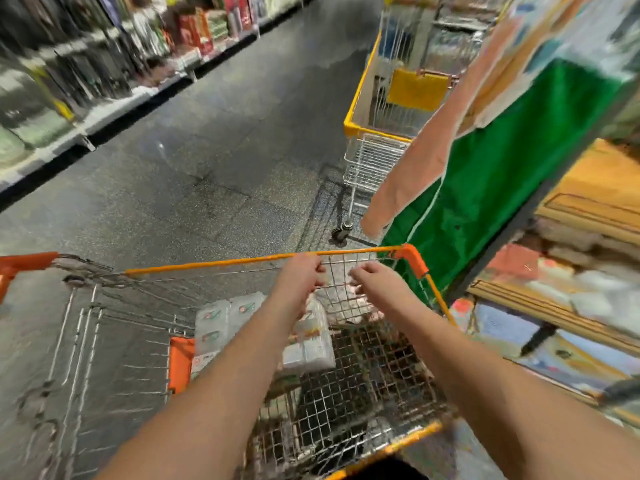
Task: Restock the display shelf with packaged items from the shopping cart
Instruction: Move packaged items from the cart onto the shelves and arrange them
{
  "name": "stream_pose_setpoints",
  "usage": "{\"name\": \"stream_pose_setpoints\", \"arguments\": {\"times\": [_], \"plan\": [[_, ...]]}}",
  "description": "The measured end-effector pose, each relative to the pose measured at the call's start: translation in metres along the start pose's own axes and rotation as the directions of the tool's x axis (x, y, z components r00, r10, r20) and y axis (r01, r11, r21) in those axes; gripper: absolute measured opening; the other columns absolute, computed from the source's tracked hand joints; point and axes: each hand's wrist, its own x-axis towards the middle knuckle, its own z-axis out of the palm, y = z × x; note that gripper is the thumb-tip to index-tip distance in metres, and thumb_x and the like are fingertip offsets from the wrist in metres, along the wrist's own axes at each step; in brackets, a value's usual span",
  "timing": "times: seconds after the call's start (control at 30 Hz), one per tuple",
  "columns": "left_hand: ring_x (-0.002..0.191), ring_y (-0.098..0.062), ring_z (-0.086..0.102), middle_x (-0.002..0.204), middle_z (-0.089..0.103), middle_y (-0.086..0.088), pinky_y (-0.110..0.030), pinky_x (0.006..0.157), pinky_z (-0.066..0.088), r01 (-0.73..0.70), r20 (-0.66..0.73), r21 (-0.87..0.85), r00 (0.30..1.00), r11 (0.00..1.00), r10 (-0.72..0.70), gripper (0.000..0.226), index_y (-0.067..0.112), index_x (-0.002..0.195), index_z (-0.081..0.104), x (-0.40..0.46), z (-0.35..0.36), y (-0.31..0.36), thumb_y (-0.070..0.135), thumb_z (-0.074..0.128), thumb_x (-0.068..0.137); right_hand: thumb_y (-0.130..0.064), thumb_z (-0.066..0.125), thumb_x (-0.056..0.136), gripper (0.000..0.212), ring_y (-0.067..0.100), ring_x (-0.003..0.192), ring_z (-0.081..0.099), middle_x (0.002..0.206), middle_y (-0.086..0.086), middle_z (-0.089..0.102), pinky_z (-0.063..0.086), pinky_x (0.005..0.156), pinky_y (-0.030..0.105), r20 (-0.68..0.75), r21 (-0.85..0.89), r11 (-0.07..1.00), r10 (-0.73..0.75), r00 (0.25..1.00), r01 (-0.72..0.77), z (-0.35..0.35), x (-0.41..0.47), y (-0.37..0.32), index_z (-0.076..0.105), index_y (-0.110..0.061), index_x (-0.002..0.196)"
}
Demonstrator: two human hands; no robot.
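An orange-rimmed wire shopping cart stands in front of me. White packaged items lie in its basket, and another white pack sits under my left forearm. Both my arms reach across the basket to its far wall. My left hand curls its fingers round the top wire just below the orange rim. Beside it, my right hand hooks curled fingers on the same wire wall. The display shelf with wooden boards is on the right, blurred.
A yellow-rimmed cart stands ahead on the right of the aisle. A green cloth and a pink towel hang off the right shelf's end, close to my cart's corner. Stocked shelves line the left. The grey floor runs between them.
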Motion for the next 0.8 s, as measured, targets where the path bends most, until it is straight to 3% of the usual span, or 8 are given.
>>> {"name": "stream_pose_setpoints", "arguments": {"times": [0.17,0.27,0.37,0.5,0.67,0.73,0.8], "plan": [[0.080,-0.021,0.057,0.093,0.061,-0.009,-0.034,0.071,0.045,-0.269,0.157,0.117,0.955,0.956,0.250,0.013,0.015,0.081,0.056,-0.042,0.051,0.069,0.016,0.049,0.092,-0.030,0.053,0.093,0.022,0.015,0.064,0.056,0.076,0.000,0.066,0.043,0.056,0.023,-0.204,0.034,0.997,-0.058,0.977,0.066,-0.081,-0.045,-0.015,0.067,-0.013,0.090],[0.073,-0.021,0.057,0.091,0.063,-0.010,-0.032,0.063,0.047,-0.337,0.259,0.081,0.916,0.938,0.307,0.010,0.011,0.089,0.060,-0.063,0.100,0.094,0.015,0.051,0.091,-0.035,0.050,0.094,0.020,0.011,0.071,0.060,0.078,-0.010,0.067,0.044,0.062,0.025,-0.313,0.038,0.995,-0.072,0.947,0.088,-0.132,-0.070,-0.001,0.066,-0.023,0.089],[0.070,-0.017,0.058,0.090,0.066,-0.003,-0.028,0.056,0.046,-0.392,0.363,0.108,0.871,0.913,0.331,0.015,0.011,0.095,0.064,-0.080,0.145,0.108,0.021,0.053,0.092,-0.036,0.050,0.092,0.022,0.015,0.084,0.062,0.086,-0.006,0.068,0.045,0.068,0.028,-0.375,0.031,0.997,-0.053,0.926,0.070,-0.173,-0.081,0.022,0.066,-0.022,0.086],[0.071,-0.019,0.063,0.092,0.070,0.001,-0.030,0.067,0.044,-0.494,0.457,0.171,0.806,0.852,0.376,0.015,0.023,0.086,0.064,-0.096,0.222,0.125,0.034,0.054,0.087,-0.033,0.048,0.095,0.025,0.016,0.086,0.060,0.086,-0.005,0.067,0.038,0.061,0.021,-0.460,0.018,0.999,-0.021,0.888,0.033,-0.237,-0.089,0.065,0.067,-0.018,0.087],[0.067,-0.022,0.061,0.078,0.068,-0.004,-0.030,0.065,0.047,-0.539,0.502,0.197,0.773,0.819,0.388,0.017,0.020,0.076,0.065,-0.100,0.326,0.148,0.030,0.055,0.086,-0.030,0.051,0.091,0.019,0.021,0.090,0.063,0.092,-0.004,0.069,0.046,0.077,0.030,-0.546,0.083,0.996,0.057,0.836,-0.014,-0.328,-0.084,0.116,0.069,-0.023,0.089],[0.076,-0.024,0.066,0.080,0.071,-0.003,-0.037,0.074,0.052,-0.582,0.523,0.243,0.753,0.776,0.400,0.020,0.020,0.080,0.068,-0.099,0.369,0.160,0.035,0.054,0.084,-0.030,0.049,0.095,0.022,0.020,0.092,0.058,0.096,-0.002,0.066,0.039,0.073,0.027,-0.586,0.053,0.997,0.074,0.807,-0.053,-0.370,-0.083,0.133,0.068,-0.021,0.100],[0.095,-0.028,0.064,0.097,0.070,-0.003,-0.042,0.088,0.052,-0.630,0.536,0.313,0.735,0.710,0.416,0.024,0.022,0.096,0.068,-0.098,0.422,0.173,0.038,0.051,0.089,-0.031,0.048,0.097,0.023,0.026,0.102,0.058,0.108,0.003,0.066,0.038,0.077,0.027,-0.631,0.032,0.996,0.086,0.771,-0.085,-0.420,-0.078,0.158,0.067,-0.021,0.107]]}}
